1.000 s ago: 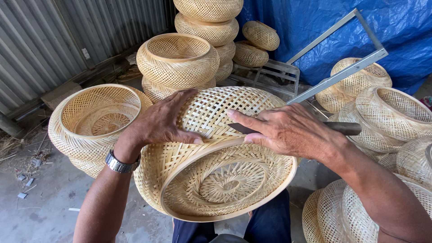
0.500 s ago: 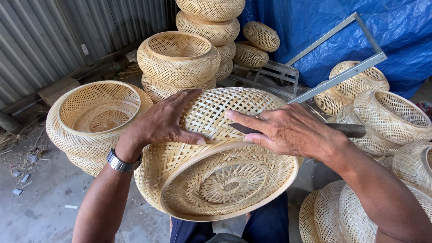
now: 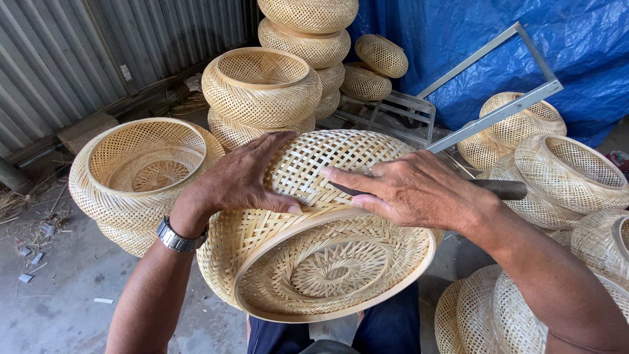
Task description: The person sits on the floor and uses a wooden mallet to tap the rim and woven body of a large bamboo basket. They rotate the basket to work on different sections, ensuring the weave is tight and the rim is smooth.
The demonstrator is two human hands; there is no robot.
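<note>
Head view: the woven basket (image 3: 327, 255) rests tilted on the person's lap, open mouth toward the camera, rim facing down-front. Left hand (image 3: 246, 180) lies flat, fingers spread, pressed on the basket's upper wall, thumb near the rim band. Right hand (image 3: 406, 190) lies on the same wall just beside it, fingers extended, with a dark-handled tool (image 3: 501, 190) tucked under the palm; blade end mostly hidden, so the grip on it can't be fully read.

Handling, by judgement: thin bamboo strip, so prob. light, springy, w/ some give in the open-weave wall; the rim hoop looks the stiffest part and the best place to hold. Surface dry, ribbed, not slippery. Strip ends may splinter or snap if squeezed hard.

Material: pale tan bamboo, lattice weave on wall, spiral pattern at base, smooth bent rim.

Around: a basket at left (image 3: 141, 177), stacked baskets (image 3: 262, 88) behind, more at right (image 3: 563, 170), a metal frame (image 3: 491, 111), blue tarp (image 3: 524, 46), corrugated wall (image 3: 78, 59).
</note>
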